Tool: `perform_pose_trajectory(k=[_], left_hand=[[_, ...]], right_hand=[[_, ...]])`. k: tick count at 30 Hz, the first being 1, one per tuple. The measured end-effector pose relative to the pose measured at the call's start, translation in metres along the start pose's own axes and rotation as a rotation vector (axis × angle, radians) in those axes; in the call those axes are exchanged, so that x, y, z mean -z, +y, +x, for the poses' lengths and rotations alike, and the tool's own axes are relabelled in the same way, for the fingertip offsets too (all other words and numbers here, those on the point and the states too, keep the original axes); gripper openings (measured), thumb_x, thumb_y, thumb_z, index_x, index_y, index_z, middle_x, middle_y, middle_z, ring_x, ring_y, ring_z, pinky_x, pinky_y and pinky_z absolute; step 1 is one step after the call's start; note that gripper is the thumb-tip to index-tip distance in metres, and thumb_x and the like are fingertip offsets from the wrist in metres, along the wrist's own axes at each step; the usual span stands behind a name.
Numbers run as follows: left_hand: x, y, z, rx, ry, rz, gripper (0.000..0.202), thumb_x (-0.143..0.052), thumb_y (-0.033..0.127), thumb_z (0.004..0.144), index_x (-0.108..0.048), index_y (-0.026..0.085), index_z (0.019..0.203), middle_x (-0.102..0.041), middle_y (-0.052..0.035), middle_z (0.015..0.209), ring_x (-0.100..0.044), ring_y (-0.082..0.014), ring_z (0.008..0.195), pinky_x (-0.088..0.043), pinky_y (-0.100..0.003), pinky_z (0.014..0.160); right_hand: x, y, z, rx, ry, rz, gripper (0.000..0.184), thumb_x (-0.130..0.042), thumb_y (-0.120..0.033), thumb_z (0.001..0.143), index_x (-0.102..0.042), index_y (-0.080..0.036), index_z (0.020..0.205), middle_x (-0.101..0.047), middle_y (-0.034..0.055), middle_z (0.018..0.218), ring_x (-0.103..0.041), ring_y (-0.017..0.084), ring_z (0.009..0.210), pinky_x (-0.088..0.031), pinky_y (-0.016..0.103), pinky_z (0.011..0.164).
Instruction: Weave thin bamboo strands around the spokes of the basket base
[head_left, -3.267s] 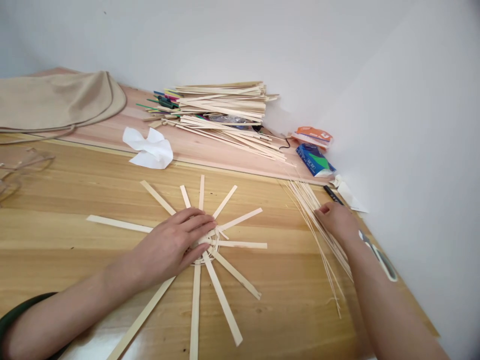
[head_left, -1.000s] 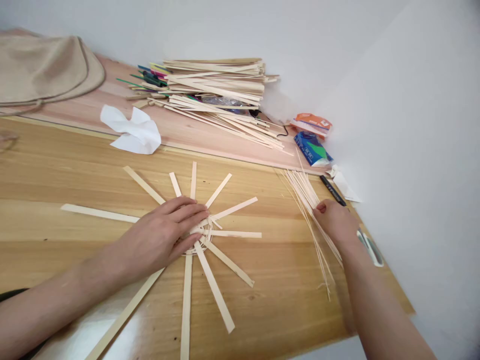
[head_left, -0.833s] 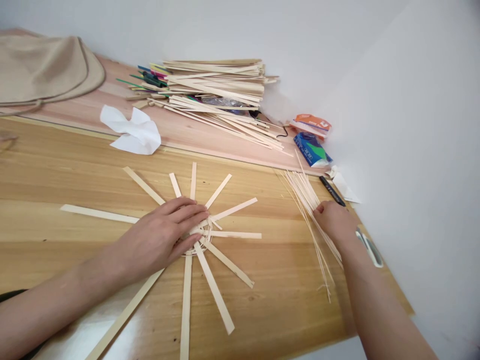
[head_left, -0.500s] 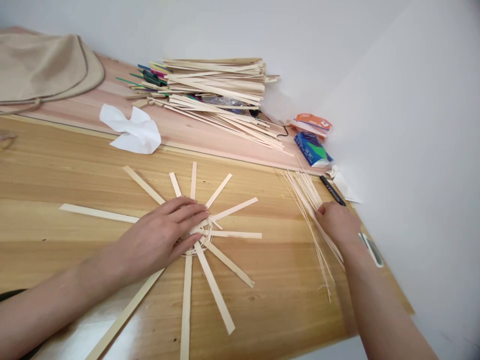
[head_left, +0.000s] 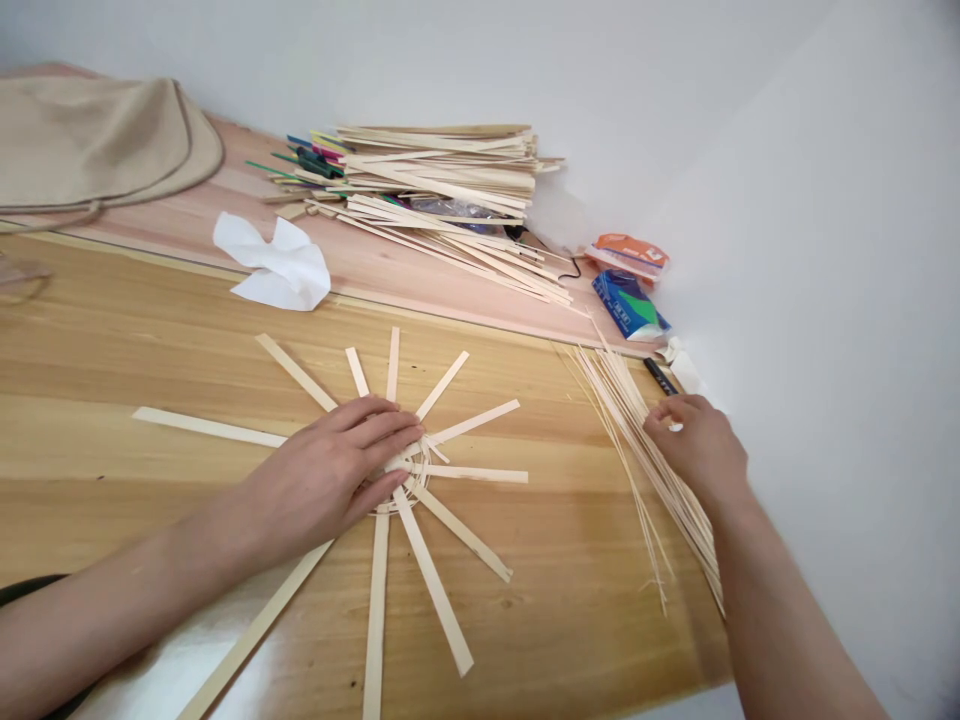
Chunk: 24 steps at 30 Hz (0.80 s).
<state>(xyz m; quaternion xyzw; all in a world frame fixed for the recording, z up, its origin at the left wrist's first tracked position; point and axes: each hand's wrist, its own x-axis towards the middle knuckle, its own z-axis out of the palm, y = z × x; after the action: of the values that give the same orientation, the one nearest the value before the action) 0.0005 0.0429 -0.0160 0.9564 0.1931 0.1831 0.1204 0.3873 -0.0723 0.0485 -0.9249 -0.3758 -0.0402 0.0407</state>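
Observation:
My left hand (head_left: 352, 460) lies flat over the middle of a spoked woven base (head_left: 421, 475), fingers stretched out and pressing on it. Flat pale wooden strips (head_left: 435, 580) radiate from that centre, and thin strands circle it; part of the weave is hidden under the palm. At the right, my right hand (head_left: 701, 445) is just above a loose bundle of thin pale strands (head_left: 637, 420). Its thumb and forefinger are pinched together. Whether a single strand is between them I cannot make out.
At the back lies a pile of wooden strips (head_left: 442, 170). A white paper (head_left: 281, 265) is left of it, with a beige cloth (head_left: 97, 140) beyond. Orange (head_left: 630, 255) and blue packets (head_left: 628, 303) stand by the wall, near a black marker (head_left: 660, 376).
My right hand has risen a little from the thin strands and shifted right, uncovering more of the bundle. My left hand stays on the woven centre. The view has shifted slightly.

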Motion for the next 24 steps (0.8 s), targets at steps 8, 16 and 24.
perform_pose_trajectory(k=[8, 16, 24], left_hand=[[-0.001, 0.000, -0.001, -0.005, 0.002, 0.026, 0.041, -0.044, 0.039, 0.102, -0.063, 0.017, 0.131, -0.064, -0.0083, 0.130, -0.052, -0.0282, 0.123, -0.045, -0.045, 0.107], [-0.001, 0.000, 0.000, -0.002, 0.015, -0.002, 0.039, -0.046, 0.038, 0.101, -0.062, 0.020, 0.132, -0.064, -0.0071, 0.130, -0.052, -0.0278, 0.124, -0.046, -0.044, 0.107], [0.006, 0.006, 0.002, -0.007, -0.012, 0.011, 0.037, -0.047, 0.035, 0.101, -0.062, 0.015, 0.129, -0.064, -0.0101, 0.128, -0.053, -0.0271, 0.122, -0.045, -0.045, 0.108]], right_hand=[[0.002, 0.009, 0.011, 0.046, -0.017, 0.400, 0.018, -0.059, -0.039, 0.069, -0.065, -0.022, 0.066, -0.071, 0.0043, 0.074, -0.066, 0.023, 0.074, -0.050, 0.035, 0.069], [0.011, -0.008, 0.017, 0.141, 0.052, 0.781, 0.021, -0.058, -0.038, 0.075, -0.059, -0.022, 0.089, -0.062, -0.0020, 0.071, -0.064, 0.015, 0.063, -0.056, 0.032, 0.071], [0.049, -0.051, -0.014, 0.240, -0.055, 0.687, 0.025, -0.067, -0.044, 0.075, -0.066, -0.020, 0.081, -0.060, 0.0002, 0.064, -0.048, 0.011, 0.048, -0.042, 0.026, 0.048]])
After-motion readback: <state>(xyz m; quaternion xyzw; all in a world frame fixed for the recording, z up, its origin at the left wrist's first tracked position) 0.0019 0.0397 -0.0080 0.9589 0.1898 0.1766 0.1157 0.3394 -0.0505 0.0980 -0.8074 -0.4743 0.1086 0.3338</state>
